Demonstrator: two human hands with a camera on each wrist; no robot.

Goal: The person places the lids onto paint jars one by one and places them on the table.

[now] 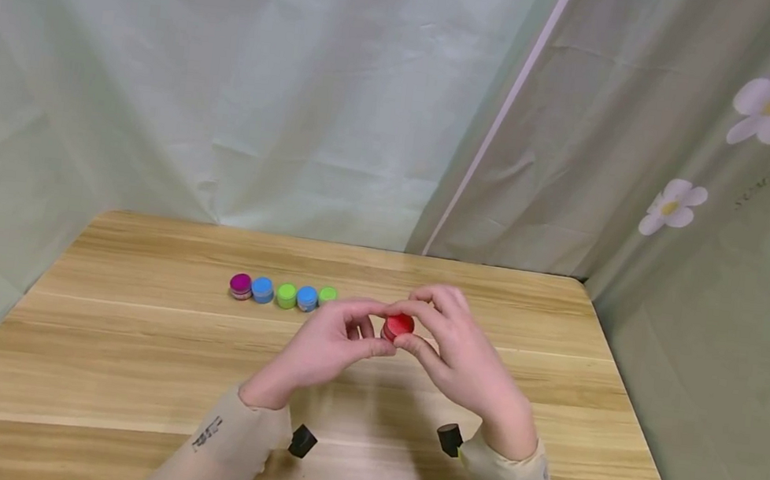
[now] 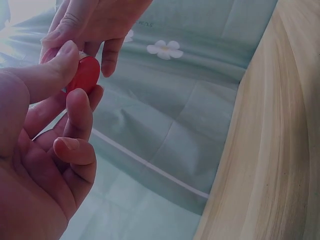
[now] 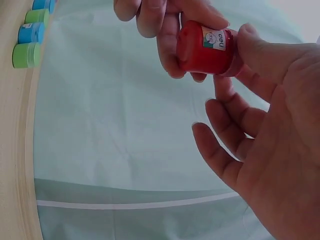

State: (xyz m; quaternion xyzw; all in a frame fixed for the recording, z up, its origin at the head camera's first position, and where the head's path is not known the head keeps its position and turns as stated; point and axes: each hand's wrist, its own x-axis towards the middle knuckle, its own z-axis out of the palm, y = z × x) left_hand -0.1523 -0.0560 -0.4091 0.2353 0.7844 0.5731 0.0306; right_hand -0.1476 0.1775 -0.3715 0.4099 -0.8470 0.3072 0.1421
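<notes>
A small red jar (image 1: 399, 325) with a "deli" label is held up between both hands above the wooden table. My left hand (image 1: 330, 342) pinches its body between thumb and fingers. From the other side, my right hand (image 1: 467, 359) pinches the lid end with thumb and index finger. In the right wrist view the red jar (image 3: 200, 50) lies on its side in the air, with the right hand's other fingers spread loosely below. The left wrist view shows one round red end of the jar (image 2: 88, 74); the fingers hide the rest.
Left of the hands, a row of similar jars stands on the table (image 1: 131, 338): a purple jar (image 1: 240, 286), blue jars (image 1: 262, 290) and green jars (image 1: 287, 296). The left hand partly covers the rightmost green one. Pale curtains (image 1: 232, 80) hang behind and beside the table.
</notes>
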